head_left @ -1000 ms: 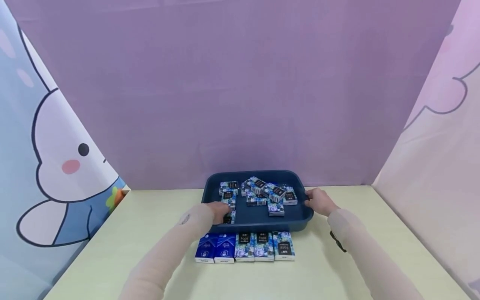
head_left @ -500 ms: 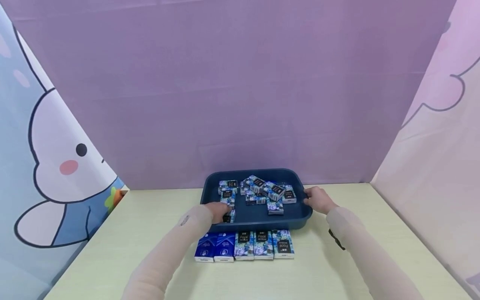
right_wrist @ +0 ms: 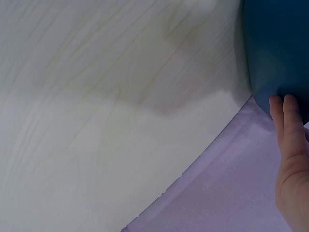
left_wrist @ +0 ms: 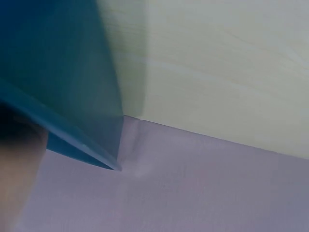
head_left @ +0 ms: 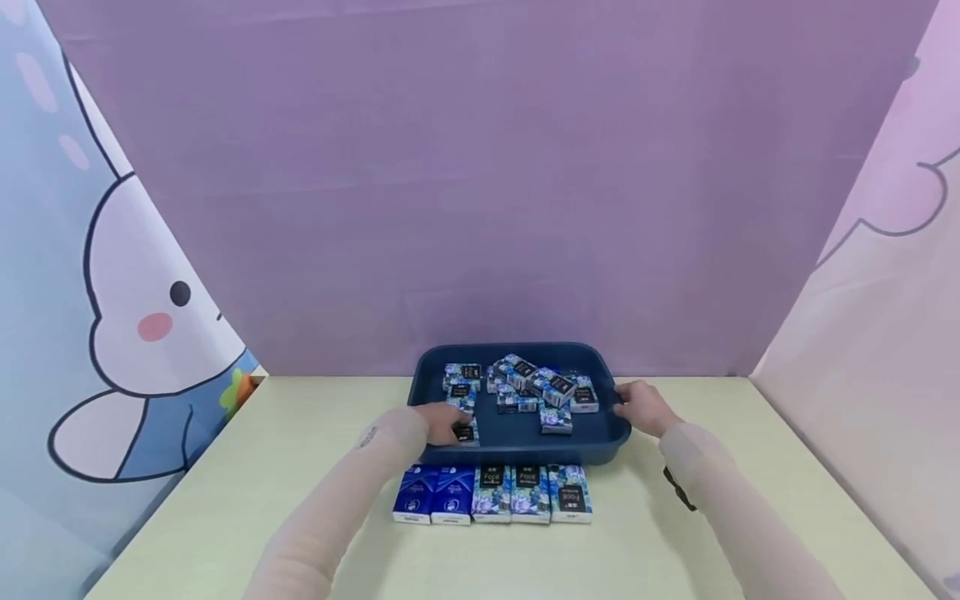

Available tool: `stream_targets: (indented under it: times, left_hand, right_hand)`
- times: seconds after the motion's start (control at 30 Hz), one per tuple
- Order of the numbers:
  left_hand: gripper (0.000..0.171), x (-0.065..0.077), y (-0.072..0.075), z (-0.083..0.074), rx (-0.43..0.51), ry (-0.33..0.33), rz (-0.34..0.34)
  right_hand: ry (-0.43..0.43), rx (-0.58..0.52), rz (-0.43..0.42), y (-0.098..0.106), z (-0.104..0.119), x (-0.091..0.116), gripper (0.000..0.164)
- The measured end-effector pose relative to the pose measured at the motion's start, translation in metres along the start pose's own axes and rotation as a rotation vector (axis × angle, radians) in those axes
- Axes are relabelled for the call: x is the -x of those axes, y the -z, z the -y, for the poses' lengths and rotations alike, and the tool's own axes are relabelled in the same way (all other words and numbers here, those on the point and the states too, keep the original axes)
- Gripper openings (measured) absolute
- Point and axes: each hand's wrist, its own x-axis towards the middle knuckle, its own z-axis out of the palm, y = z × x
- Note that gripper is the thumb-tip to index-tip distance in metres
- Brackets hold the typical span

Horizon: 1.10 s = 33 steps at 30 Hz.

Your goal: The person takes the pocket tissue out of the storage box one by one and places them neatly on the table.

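A dark blue tray holds several small blue floral tissue packs. My left hand reaches over the tray's left side, index finger and thumb around the front-left tissue pack, which it partly covers. In the left wrist view the hand is a blur beside the tray rim. At the tray's right side is my right hand. The right wrist view shows its straight fingers against the outer wall of the tray.
In front of the tray lies a row of larger tissue packs: dark blue ones at the left, floral ones at the right. A loose pile of small packs sits towards the tray's back. A purple backdrop stands behind the table.
The head view has shifted slightly. More of the front-left tissue pack shows beside my left fingers. My right hand stays at the tray's side.
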Motion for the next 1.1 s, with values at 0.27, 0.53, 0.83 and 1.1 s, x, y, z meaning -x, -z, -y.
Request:
stream_targets:
  times: [0.27, 0.53, 0.83, 1.1]
  left_hand:
    - [0.057, 0.001, 0.003, -0.009, -0.009, 0.015, 0.006]
    - [0.064, 0.023, 0.026, -0.023, 0.097, 0.0, -0.007]
    - [0.07, 0.037, 0.039, -0.043, 0.034, -0.088, -0.142]
    - [0.07, 0.058, 0.041, -0.084, -0.036, -0.174, -0.253]
  right_hand:
    - [-0.014, -0.018, 0.004, -0.002, -0.004, 0.002, 0.045]
    - [-0.017, -0.038, 0.017, 0.002, -0.002, 0.002, 0.045]
    - [0.011, -0.018, 0.023, 0.001, -0.008, -0.002, 0.046]
    - [0.022, -0.023, 0.024, 0.0, -0.01, -0.008, 0.046]
